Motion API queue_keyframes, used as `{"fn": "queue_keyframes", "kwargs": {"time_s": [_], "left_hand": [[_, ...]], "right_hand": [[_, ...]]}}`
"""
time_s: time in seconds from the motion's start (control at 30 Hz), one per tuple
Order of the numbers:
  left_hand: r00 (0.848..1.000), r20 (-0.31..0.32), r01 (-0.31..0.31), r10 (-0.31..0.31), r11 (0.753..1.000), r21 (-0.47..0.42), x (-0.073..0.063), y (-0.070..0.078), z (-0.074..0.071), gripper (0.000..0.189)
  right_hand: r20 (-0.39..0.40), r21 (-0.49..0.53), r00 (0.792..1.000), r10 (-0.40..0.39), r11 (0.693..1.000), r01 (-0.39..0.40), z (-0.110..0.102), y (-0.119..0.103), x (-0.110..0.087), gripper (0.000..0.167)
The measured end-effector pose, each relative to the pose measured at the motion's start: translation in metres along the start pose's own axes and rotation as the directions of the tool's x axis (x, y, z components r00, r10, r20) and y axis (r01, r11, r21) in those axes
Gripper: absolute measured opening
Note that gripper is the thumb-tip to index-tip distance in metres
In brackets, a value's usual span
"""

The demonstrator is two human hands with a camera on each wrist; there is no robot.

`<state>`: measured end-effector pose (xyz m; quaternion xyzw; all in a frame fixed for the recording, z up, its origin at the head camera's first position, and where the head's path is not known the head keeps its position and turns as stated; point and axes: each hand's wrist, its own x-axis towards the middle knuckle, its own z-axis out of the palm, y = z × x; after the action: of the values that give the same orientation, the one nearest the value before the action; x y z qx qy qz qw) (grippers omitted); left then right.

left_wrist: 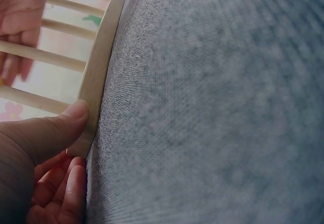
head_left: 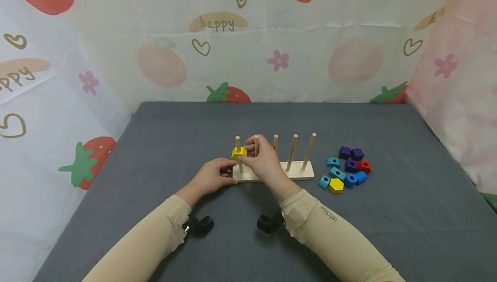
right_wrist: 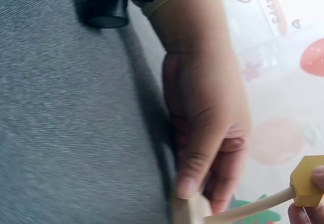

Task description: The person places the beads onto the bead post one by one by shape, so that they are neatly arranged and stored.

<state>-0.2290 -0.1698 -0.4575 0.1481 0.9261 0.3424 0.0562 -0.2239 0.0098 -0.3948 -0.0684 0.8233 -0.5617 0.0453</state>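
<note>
yellow hexagonal bead (head_left: 236, 155) is on the leftmost dowel (head_left: 238, 141) of the wooden peg rack (head_left: 303, 171), above the base, peg tip poking out the top. right hand (head_left: 268, 162): fingers pinching the bead. left hand (head_left: 212, 176): thumb and fingers gripping the rack's left end. rack is pale wood, flat rectangular base, five round upright pegs. counter (head_left: 167, 135) has a grey woven cloth on it. only the head view has the loose blocks right of the rack: yellow hexagon (head_left: 335, 186), purple, red, blue and teal pieces, some with visible holes. left wrist cam adds the thumb pressed on the base edge, cloth weave up close. right wrist cam shows the bead's flat facets, dowel entering it.
</note>
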Motion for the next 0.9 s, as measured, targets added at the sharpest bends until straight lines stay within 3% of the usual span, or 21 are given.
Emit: {"fn": "queue_keyframes", "kwargs": {"time_s": [0.5, 0.9], "left_hand": [[1.0, 0.008, -0.01, 0.01, 1.0, -0.01, 0.001, 0.001, -0.001, 0.051], [0.998, -0.011, -0.068, 0.068, 0.997, -0.037, -0.002, 0.001, -0.001, 0.052]], "right_hand": [[0.01, -0.034, 0.996, 0.087, 0.996, -0.087, 0.01, 0.025, 0.0, 0.022], [0.009, -0.054, 0.997, 0.077, 0.996, -0.077, 0.015, 0.037, 0.001, 0.021]]}}
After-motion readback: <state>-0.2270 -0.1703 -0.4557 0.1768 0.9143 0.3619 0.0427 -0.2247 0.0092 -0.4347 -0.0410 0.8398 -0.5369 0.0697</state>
